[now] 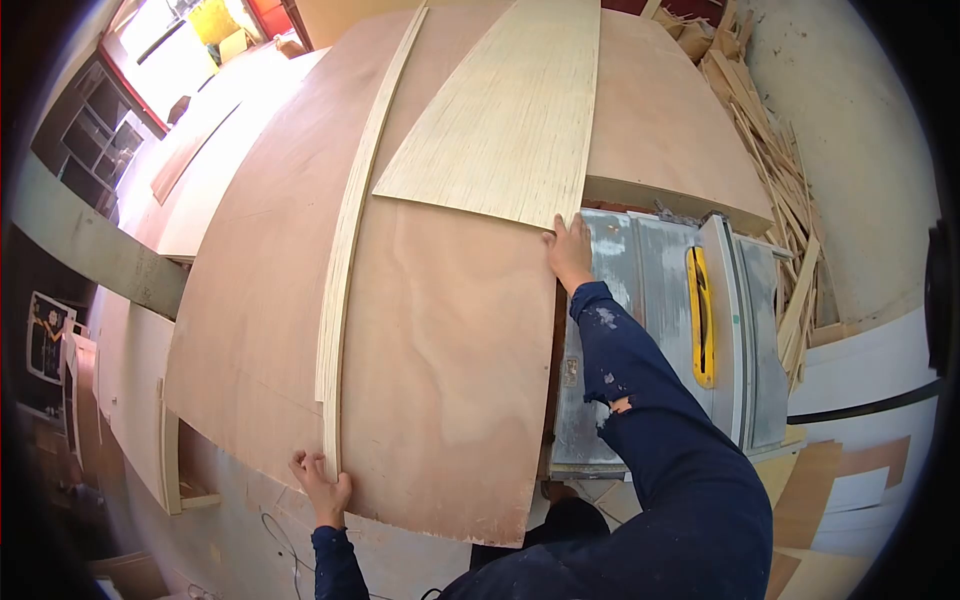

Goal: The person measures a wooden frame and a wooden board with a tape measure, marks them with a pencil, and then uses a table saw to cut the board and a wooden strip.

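Observation:
A pale plywood panel, narrow at the far end, lies on a large reddish-brown plywood sheet. At the panel's near right corner is my right hand, its fingers on top of the edge and closed on it. Long, thin wooden strips run lengthwise over the sheet, left of the panel, one reaching closer to me than the other. My left hand is at the near end of that longer strip, fingers curled on its left and thumb on its right.
To the right stands a table saw with a yellow blade insert and a fence. Wood offcuts are heaped along the right wall. A cable lies on the floor at lower left. Boards stand at the left.

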Demonstrator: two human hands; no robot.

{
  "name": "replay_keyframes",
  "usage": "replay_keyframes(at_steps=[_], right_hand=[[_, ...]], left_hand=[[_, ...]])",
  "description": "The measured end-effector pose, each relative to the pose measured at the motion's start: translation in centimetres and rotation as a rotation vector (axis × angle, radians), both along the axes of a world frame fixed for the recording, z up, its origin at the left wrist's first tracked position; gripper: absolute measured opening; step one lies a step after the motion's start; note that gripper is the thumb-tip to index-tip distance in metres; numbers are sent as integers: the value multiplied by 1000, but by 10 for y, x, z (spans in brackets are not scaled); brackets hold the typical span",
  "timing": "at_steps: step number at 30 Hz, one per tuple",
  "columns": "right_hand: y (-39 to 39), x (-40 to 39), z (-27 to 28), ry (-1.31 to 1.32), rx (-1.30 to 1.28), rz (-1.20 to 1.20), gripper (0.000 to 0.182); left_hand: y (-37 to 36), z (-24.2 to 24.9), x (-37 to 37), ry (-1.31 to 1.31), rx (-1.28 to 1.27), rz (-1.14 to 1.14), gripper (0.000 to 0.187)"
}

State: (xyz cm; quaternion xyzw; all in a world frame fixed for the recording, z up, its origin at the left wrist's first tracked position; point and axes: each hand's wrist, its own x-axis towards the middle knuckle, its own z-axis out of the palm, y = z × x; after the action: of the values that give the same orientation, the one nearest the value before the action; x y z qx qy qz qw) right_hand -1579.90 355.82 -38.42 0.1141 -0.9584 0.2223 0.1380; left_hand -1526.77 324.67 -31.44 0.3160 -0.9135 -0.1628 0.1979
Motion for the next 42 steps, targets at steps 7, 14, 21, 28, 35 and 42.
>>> replay_keyframes(at_steps=[7,14,21,28,35,42], right_hand=[[1,4,9,-30,-292,-156,62],[-2,4,14,-27,-227,-332,77],[0,-1,6,-39,-173,-283,59],[-64,-5,2,-55,-237,-411,54],[-207,9,40,-363,-134,465,55],[-123,218,19,-281,-690,890,32]], left_hand=[[-43,-24,-158,-67,-194,66,79],[-75,-36,-249,-361,-194,191,73],[-135,57,-180,-445,-202,279,55],[-120,178,-60,-417,-368,221,50],[-58,154,-63,-414,-156,225,45],[-29,16,-48,-315,-118,137,43]])
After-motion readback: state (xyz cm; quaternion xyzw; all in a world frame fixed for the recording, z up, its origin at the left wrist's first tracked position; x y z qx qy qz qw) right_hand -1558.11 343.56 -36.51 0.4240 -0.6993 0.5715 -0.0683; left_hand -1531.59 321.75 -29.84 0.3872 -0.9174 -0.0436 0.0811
